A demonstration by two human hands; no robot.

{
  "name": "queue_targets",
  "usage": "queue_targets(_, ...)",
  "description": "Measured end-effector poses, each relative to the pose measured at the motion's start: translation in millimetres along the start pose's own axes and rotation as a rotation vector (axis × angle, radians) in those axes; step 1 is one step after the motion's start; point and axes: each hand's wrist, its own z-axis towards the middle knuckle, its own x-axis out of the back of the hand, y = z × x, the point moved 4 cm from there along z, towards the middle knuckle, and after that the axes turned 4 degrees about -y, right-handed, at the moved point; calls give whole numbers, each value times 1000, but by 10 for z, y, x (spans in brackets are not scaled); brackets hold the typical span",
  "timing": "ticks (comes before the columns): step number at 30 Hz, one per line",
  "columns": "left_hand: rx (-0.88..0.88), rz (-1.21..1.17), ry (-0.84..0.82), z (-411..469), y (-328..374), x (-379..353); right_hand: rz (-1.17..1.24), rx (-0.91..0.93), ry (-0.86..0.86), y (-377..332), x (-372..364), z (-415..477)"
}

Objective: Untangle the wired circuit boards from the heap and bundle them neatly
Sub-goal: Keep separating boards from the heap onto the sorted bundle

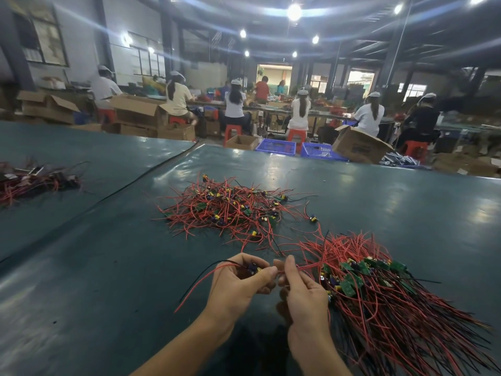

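Wired circuit boards (348, 287) lie in a tangled heap (230, 210) mid-worktop (108, 267) and a combed bundle (385, 302) near right. The left hand (238, 283) pinches 1 small board (253, 268); the right hand (301, 291) pinches a red wire (306, 265) beside it. Boards look light, wires limp and snag-prone: grip the rigid board edge and draw gently.

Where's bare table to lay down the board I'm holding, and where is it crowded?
Bare table lies left of the left hand, which holds a wired circuit board, nearer than the black cable. Another bare patch runs right of the tangled heap, beyond the sorted bundle. Crowded: between heap and bundle, where loose red wires cross, and beside the right hand.
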Motion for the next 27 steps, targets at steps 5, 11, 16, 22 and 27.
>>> queue_targets(5,22,-65,36,55,48,71,196,45,95,-185,274,129)
queue_targets(11,158,-396,15,80,40,109,183,134,83,-207,301,117)
queue_targets(16,209,-568,-25,94,14,84,198,150,99,-222,325,116)
queue_targets(22,202,-509,14,101,4,127,169,198,56,-247,289,74)
queue_targets(27,170,-495,105,139,9,173,245,237,-10,-297,259,52)
